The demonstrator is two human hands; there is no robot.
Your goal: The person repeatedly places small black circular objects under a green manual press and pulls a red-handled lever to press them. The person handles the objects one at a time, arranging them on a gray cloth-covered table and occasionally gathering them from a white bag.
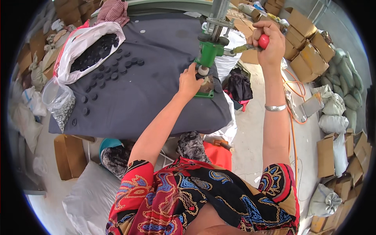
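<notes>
A green hand press (207, 54) with a metal column stands at the right side of the dark cloth-covered table (156, 102). My right hand (270, 45) is raised and closed round the end of the press lever (241, 49), its red ball knob (263, 41) showing between the fingers. My left hand (189, 83) is at the press, thumb and fingers curled in beside its pale round punch (203, 71). Whatever those fingertips pinch at the die is hidden or too small to name. Several black round caps (114, 76) lie scattered on the cloth left of my left hand.
At the table's left, a white bag (117, 29) lies open, full of black caps. A clear bag of small metal rings (62, 110) hangs over the edge nearby. Cardboard boxes (307, 58) and sacks line the right, with an orange hose (291, 113) along the floor.
</notes>
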